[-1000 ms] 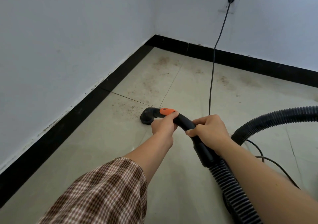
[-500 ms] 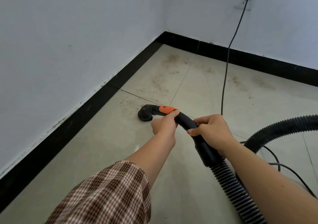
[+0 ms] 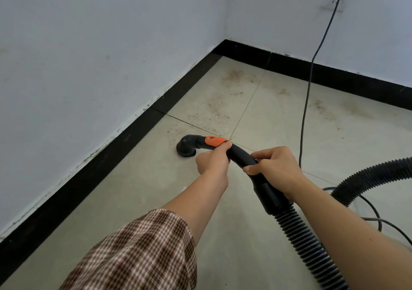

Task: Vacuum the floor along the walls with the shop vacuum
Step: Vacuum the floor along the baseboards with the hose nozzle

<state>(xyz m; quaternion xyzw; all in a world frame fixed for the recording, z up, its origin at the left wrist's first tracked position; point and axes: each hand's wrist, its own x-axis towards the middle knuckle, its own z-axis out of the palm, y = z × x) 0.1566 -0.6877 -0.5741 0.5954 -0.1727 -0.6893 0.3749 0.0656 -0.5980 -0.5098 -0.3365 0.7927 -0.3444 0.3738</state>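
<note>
Left hand [image 3: 213, 163] and right hand [image 3: 278, 173] still grip the black curved plastic vacuum wand [image 3: 240, 156]. Its round nozzle [image 3: 186, 148], ahead of the left hand on the grey tiled floor [image 3: 278, 116], has slid nearer the black baseboard [image 3: 111, 153].

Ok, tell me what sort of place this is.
Most likely the corner of an indoor room. Plain white walls meet a black baseboard. The floor is dusty pale tile, and a cord is plugged into a wall socket.

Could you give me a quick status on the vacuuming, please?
Left hand and right hand grip the wand. Nozzle on the floor near the baseboard. Power cord hangs ahead.
</note>
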